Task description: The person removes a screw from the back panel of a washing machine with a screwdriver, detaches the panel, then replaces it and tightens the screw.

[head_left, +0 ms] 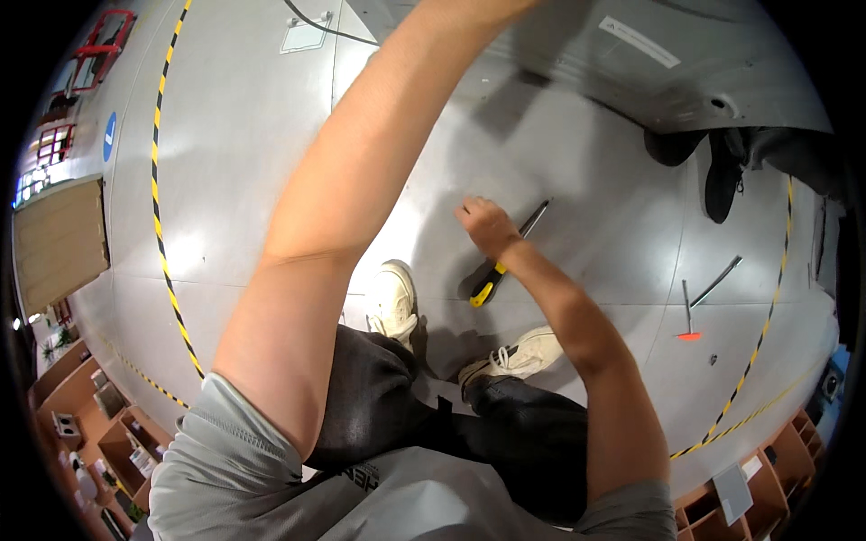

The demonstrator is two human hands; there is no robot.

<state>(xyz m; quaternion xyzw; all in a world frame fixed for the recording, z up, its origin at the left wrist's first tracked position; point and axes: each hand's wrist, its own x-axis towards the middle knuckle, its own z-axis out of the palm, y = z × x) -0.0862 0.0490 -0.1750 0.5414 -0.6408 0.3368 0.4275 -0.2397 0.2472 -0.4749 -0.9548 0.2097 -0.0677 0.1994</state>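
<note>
My left arm reaches up past the top edge beside a large grey metal panel, so the left hand is cut off. Over the floor, in front of my shoes, is my right hand, its fingers curled together. A tiny dark spot shows at the fingertips, too small to name. Beneath the right wrist lies a screwdriver with a yellow and black handle, its shaft pointing away to the right. The wrist hides its middle.
At the right lie a red T-handled tool, a metal rod and a small dark piece. Another person's black shoes stand by the panel. Yellow-black tape marks the floor; wooden shelving stands lower left.
</note>
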